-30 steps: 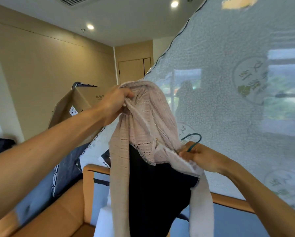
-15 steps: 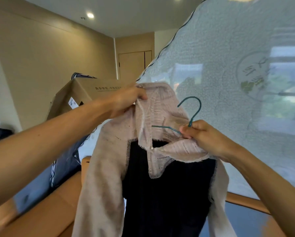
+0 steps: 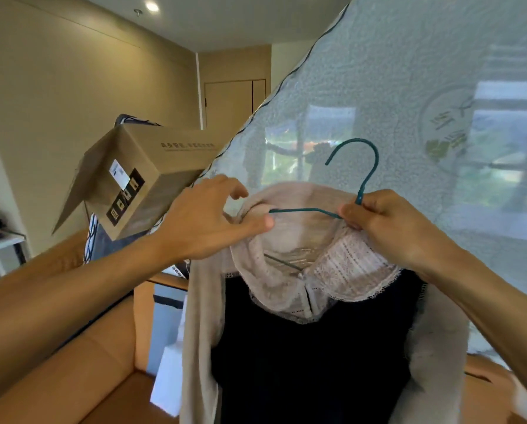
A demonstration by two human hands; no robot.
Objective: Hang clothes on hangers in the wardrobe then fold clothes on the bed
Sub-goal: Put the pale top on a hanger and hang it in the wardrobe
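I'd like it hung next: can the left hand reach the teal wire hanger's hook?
Probably yes: the teal wire hanger hook stands bare above the right hand, nothing draped over it. The left hand is close, but must first release the beige knit collar.

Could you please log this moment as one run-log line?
stage: hanging | left hand: holds garment collar | right hand: grips hanger below hook | hanger: inside collar, not yet hung

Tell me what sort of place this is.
Probably a bedroom at home, not yet set up: a plastic-wrapped mattress stands on edge, cupboard doors close the far end, and a knitted top is held on a hanger.
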